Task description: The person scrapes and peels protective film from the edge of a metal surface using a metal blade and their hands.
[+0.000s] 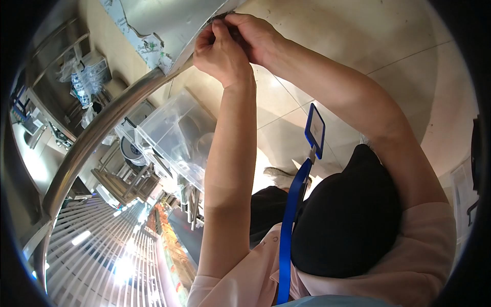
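Note:
My left hand [222, 56] and my right hand [255, 38] are close together at the top of the view, fingertips nearly touching. Both have their fingers curled in a pinch by the edge of a shiny metal panel [169, 23]. A dark, rough strip [225, 16] shows at the fingertips; what the fingers grip is mostly hidden by them. Torn printed film [148, 46] clings to the panel's side.
A curved metal rail [110, 110] runs down the left. Behind it are a clear plastic bin [176, 120], a metal stool [125, 181] and wrapped blue-and-white items [79, 87]. A blue lanyard [289, 230] with a badge [315, 130] hangs over the tiled floor [286, 100].

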Motion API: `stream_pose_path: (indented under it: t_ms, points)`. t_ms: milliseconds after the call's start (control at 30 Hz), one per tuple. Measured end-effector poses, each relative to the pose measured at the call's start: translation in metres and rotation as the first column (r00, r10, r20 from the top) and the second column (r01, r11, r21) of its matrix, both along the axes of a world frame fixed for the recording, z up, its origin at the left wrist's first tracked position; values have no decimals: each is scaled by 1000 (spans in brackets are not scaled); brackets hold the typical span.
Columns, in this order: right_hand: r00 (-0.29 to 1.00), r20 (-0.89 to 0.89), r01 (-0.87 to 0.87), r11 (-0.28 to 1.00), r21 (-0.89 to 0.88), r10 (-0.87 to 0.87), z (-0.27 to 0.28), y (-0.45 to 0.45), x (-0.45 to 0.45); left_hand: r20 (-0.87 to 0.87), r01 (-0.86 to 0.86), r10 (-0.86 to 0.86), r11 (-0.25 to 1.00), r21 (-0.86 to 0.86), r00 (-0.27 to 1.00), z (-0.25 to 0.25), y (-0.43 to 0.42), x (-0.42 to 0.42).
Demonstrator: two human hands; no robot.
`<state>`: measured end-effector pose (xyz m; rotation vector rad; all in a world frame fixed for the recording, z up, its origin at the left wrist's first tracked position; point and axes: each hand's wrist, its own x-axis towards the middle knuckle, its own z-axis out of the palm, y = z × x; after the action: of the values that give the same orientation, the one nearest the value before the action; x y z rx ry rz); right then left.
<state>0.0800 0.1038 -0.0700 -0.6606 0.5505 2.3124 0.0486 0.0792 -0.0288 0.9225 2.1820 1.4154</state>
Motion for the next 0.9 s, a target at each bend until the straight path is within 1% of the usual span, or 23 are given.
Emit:
stream_pose_path:
  t_ms: [133, 233, 267, 367, 400, 500, 633, 733, 800, 900]
  points:
    - [999, -35, 17, 1000, 8, -16, -4, -3, -1, 82, -48, 44, 998, 50, 996, -2, 2, 3]
    - [1000, -26, -12, 1000, 12, 13, 2, -4, 3, 72, -25, 19, 996, 80, 997, -5, 0, -1]
    - [1000, -13, -26, 1000, 9, 26, 6, -5, 6, 53, -19, 16, 997, 72, 998, -6, -1, -3]
    - [1000, -12, -18, 996, 86, 19, 10, -12, 7, -24, 4, -2, 998, 59, 1000, -8, -4, -8]
    - [996, -85, 3, 997, 83, 4, 7, -11, 7, -63, 17, -13, 998, 66, 998, -8, -5, -8]
    - [994, -107, 19, 998, 67, -11, 6, -11, 9, -144, 37, -30, 998, 48, 989, -8, -6, -5]
    - [998, -56, -5, 997, 73, 9, 7, -7, 6, -213, 53, -60, 998, -41, 975, -4, -5, -3]
    - [998, -57, 6, 998, 59, -2, 7, -6, 5, -224, 48, -44, 999, 10, 974, -6, -4, -4]
    - [998, -56, 22, 999, 48, -19, 10, -7, 6, -217, 43, -42, 999, -1, 975, -4, -5, -3]
    - [998, -28, -51, 998, 34, 52, 10, -12, 9, -192, 43, -44, 999, -9, 980, -5, -11, -5]
